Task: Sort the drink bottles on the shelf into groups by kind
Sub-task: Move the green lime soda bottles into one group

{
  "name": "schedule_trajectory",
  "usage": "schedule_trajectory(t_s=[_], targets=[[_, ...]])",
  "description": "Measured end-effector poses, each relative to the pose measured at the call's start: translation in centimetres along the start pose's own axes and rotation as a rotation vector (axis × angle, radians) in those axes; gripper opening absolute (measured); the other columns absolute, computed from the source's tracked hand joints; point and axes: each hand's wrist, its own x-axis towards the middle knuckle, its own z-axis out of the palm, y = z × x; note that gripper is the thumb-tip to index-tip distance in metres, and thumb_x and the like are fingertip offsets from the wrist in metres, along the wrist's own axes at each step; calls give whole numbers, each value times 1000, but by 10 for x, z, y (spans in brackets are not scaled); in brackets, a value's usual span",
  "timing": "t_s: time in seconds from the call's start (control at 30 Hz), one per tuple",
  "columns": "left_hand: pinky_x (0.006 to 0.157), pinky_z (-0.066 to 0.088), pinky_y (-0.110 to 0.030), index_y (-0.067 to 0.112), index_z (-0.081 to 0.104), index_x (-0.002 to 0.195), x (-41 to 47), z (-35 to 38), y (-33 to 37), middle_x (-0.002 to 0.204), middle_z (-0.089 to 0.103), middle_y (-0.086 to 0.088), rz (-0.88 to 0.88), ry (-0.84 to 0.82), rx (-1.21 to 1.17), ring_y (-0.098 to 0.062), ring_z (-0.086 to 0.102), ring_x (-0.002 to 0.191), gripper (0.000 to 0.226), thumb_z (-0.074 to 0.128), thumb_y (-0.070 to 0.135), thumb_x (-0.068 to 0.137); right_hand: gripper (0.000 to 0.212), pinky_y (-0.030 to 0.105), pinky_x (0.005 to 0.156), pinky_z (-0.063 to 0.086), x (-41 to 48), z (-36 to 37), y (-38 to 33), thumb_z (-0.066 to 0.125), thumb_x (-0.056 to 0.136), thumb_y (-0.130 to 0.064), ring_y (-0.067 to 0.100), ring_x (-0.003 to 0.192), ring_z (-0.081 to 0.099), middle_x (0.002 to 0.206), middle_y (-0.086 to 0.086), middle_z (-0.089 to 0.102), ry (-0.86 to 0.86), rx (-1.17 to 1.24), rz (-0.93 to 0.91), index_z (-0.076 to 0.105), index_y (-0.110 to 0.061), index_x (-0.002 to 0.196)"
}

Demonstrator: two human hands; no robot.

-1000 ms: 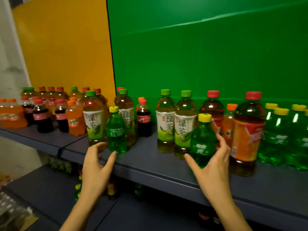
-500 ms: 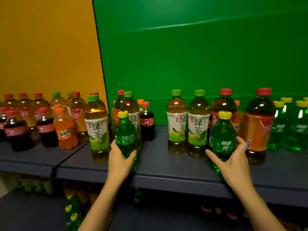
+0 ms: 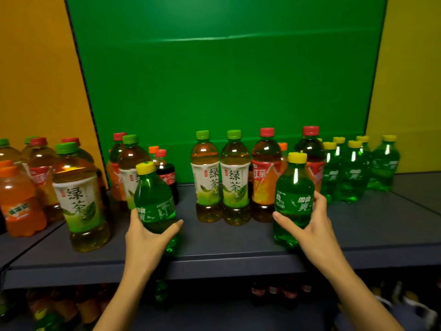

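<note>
While standing at the near edge of the dark shelf (image 3: 226, 240), gripping two bottles at once! Clasping the left green soda bottle (image 3: 155, 201) low on its body with the left hand (image 3: 148, 235), thumb on the right of the label, fingers curled round the left side. Tipped, that one, yellow cap leaning left, base right at the near shelf edge; lifted or resting, cannot tell. Over to the right hand (image 3: 312, 225): wrapped round the right green soda bottle (image 3: 294, 199), thumb on the left, fingers round the right, held upright near the shelf front. Between the two, farther back, a pair of green tea bottles (image 3: 220, 182) touching side by side, with a red-capped tea bottle (image 3: 265, 177) just to their right. Far right, a green soda group (image 3: 353, 173) with matching yellow caps. Left of the tipped bottle, a big green tea bottle (image 3: 80, 199), then an orange soda bottle (image 3: 19, 201) at the frame edge. Behind the tipped one, a small cola bottle (image 3: 167, 174). Backing it all, a green panel (image 3: 214, 80).
</note>
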Motion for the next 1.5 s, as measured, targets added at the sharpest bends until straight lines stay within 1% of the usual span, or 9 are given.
schedule_trajectory(t_s=[0.27, 0.37, 0.53, 0.8, 0.97, 1.1, 1.23, 1.37, 1.5], targets=[[87, 54, -44, 25, 53, 115, -31, 70, 76, 108, 67, 3, 52, -237, -190, -15, 65, 100, 86, 80, 46, 36, 109, 42, 110, 33, 10, -81, 11, 67, 57, -61, 20, 134, 36, 146, 1, 37, 60, -111, 41, 15, -24, 145], [89, 53, -44, 27, 53, 116, -50, 110, 100, 109, 67, 5, 77, -306, -229, -14, 64, 101, 85, 81, 46, 39, 100, 31, 110, 25, 20, -118, 22, 70, 68, -52, 18, 138, 29, 149, -2, 31, 74, -125, 24, 13, -23, 145], [93, 51, -39, 31, 51, 116, -82, 188, 132, 110, 66, 10, 96, -344, -272, -9, 63, 103, 83, 84, 44, 42, 87, 40, 109, 35, 40, -187, 37, 74, 71, -41, 15, 127, 43, 137, -4, 47, 83, -160, -33, 25, -21, 140], [77, 39, -5, 24, 41, 118, -118, 310, 158, 106, 53, 23, 92, -342, -304, 19, 48, 93, 69, 83, 25, 63, 83, 24, 97, 33, 81, -272, 74, 74, 76, -26, 13, 123, 45, 134, -2, 48, 65, -184, -69, 23, -17, 140], [87, 38, -23, 16, 32, 128, -123, 368, 163, 112, 54, 8, 11, -369, -260, -9, 53, 102, 81, 81, 30, 65, 80, 22, 93, 36, 106, -290, 94, 74, 76, -21, 8, 114, 46, 126, -4, 48, 30, -164, -60, 24, -13, 139], [93, 40, -31, 14, 21, 133, -118, 402, 163, 124, 48, 0, -13, -391, -212, -18, 47, 115, 87, 77, 36, 70, 82, 39, 102, 42, 129, -288, 114, 77, 73, -22, 19, 121, 50, 131, 6, 51, 6, -150, -49, 25, -11, 137], [85, 38, -29, 9, 13, 136, -110, 427, 166, 100, 50, 0, -43, -421, -140, -23, 49, 102, 85, 69, 37, 78, 83, 41, 103, 42, 149, -283, 127, 77, 73, -17, 21, 121, 50, 132, 9, 51, -6, -105, -33, 24, -9, 136], [95, 41, -40, 9, 11, 135, -103, 449, 163, 127, 46, -29, -88, -434, -68, -35, 49, 114, 83, 65, 41, 80, 83, 38, 103, 42, 168, -282, 140, 75, 74, -12, 22, 122, 49, 133, 10, 49, -27, -63, 3, 21, -7, 137], [96, 36, -34, 7, 8, 136, -102, 461, 161, 135, 37, -27, -81, -455, 11, -32, 43, 121, 81, 60, 41, 85, 81, 41, 104, 42, 175, -280, 158, 73, 76, -9, 21, 123, 48, 134, 10, 47, -36, 3, 52, 20, -9, 137]])
